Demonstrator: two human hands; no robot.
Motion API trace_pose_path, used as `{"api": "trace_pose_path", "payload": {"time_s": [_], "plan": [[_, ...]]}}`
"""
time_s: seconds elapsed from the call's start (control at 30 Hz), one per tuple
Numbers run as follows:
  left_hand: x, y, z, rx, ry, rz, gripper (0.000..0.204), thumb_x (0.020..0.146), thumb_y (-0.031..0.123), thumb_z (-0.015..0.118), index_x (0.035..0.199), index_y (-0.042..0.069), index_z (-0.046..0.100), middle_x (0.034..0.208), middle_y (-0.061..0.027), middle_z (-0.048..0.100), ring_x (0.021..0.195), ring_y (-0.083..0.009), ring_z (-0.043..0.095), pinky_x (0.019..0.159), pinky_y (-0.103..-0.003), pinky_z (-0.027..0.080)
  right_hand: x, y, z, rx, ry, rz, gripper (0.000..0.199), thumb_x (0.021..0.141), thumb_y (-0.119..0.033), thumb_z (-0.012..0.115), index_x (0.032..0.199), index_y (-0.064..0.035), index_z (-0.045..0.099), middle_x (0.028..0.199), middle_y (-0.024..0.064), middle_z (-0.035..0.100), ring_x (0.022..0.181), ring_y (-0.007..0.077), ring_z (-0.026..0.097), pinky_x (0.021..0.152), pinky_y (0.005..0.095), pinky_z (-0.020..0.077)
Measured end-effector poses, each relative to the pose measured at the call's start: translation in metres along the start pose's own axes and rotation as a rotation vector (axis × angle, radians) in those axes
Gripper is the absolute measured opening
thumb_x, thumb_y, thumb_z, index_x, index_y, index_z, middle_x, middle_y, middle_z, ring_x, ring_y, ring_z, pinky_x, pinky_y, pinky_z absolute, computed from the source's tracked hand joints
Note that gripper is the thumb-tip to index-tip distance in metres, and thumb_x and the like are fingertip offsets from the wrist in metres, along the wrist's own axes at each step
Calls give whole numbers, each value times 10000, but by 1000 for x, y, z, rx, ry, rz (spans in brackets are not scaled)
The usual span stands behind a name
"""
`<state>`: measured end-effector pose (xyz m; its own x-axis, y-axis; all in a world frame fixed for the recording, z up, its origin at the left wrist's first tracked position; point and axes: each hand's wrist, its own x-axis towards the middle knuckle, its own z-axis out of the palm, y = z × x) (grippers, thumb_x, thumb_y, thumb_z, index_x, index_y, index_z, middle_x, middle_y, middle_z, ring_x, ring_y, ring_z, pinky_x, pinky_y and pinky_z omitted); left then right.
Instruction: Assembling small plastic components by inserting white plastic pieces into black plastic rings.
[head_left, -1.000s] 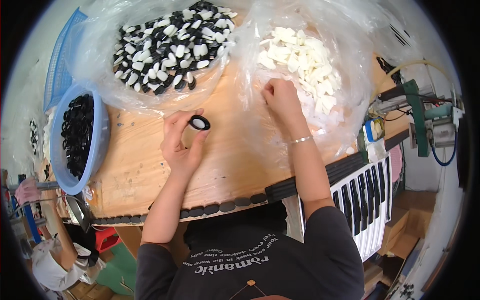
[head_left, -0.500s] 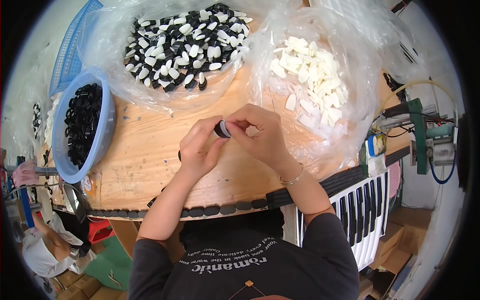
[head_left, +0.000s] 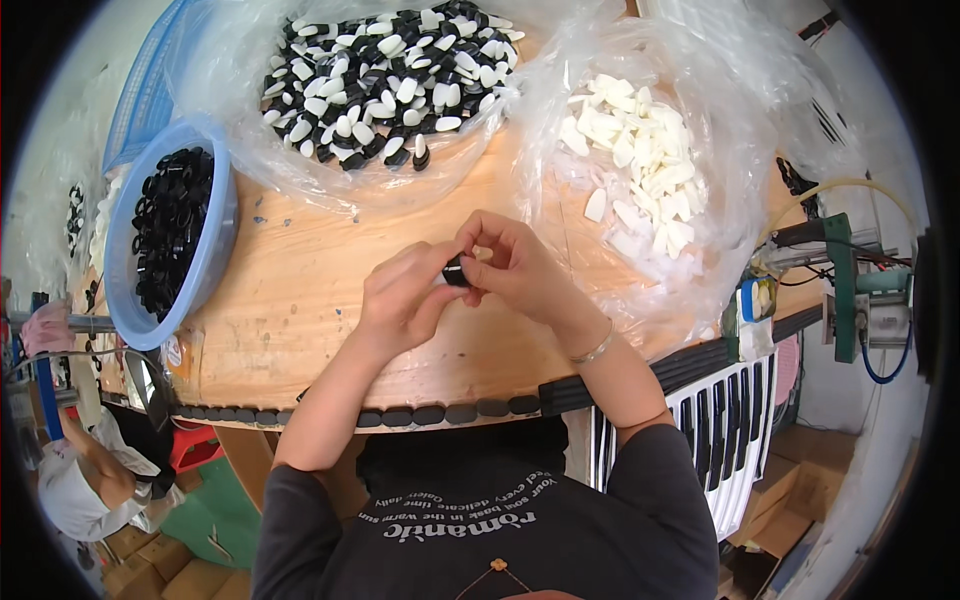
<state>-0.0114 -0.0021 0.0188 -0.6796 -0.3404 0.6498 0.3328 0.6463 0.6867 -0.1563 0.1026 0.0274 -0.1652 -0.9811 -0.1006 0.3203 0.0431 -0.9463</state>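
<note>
Above the middle of the wooden table (head_left: 300,290), my two hands meet at a small black plastic piece (head_left: 456,270). My left hand (head_left: 400,300) pinches its left side between thumb and fingers. From the other side, my right hand (head_left: 515,270) grips it with thumb and bent fingers. A glossy black face of the piece shows; fingertips cover the rest. Beyond my hands lies a heap of black pieces with white oval tops (head_left: 400,90) on clear plastic. Loose white oval pieces (head_left: 640,150) are heaped to the right.
A light blue basin (head_left: 224,220) of black parts (head_left: 170,235) stands at the left. Dark pads (head_left: 430,414) line the table's near edge. At the right are a green-framed metal device (head_left: 845,290) and a black-and-white slatted panel (head_left: 725,430). Another person (head_left: 85,480) sits at lower left.
The black piece has been turned between my fingers, so its pale grey-white face no longer shows. Both hands have shifted slightly right and down in the picture. The view itself has moved a little.
</note>
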Motion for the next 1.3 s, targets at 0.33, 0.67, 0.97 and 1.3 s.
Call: {"api": "trace_pose_path", "payload": {"time_s": [0.33, 0.67, 0.97, 1.3], "plan": [[-2, -13, -1, -173, 27, -421, 345, 772, -16, 689, 1111, 16, 627, 949, -148, 691, 841, -188, 670, 765, -289, 516, 5, 11, 1, -218, 145, -84, 254, 863, -50, 652, 1092, 40, 587, 878, 79, 660, 687, 106, 632, 605, 220, 509], [1, -34, -59, -281, 170, -658, 176, 883, 41, 591, 1034, -34, 637, 801, -86, 673, 744, -138, 631, 699, -240, 492, 37, -40, -11, -572, 113, 138, 212, 869, -198, 666, 809, 6, 666, 677, 27, 636, 608, 78, 587, 538, 204, 454], [-17, -21, -57, 316, -625, -551, 502, 578, 49, 817, 998, 29, 542, 840, -130, 574, 822, -307, 580, 730, -380, 465, 43, -105, -77, -693, 740, -539, 419, 808, -268, 723, 1058, 53, 624, 895, 104, 677, 713, 119, 605, 668, 245, 487], [-5, -33, -32, 193, -376, -518, 321, 669, 4, 751, 944, -21, 587, 739, -126, 641, 633, -251, 603, 603, -320, 484, -15, -22, -116, -1490, 845, 472, 284, 699, -274, 749, 776, -22, 642, 716, 138, 660, 679, 270, 645, 615, 366, 503]]}}
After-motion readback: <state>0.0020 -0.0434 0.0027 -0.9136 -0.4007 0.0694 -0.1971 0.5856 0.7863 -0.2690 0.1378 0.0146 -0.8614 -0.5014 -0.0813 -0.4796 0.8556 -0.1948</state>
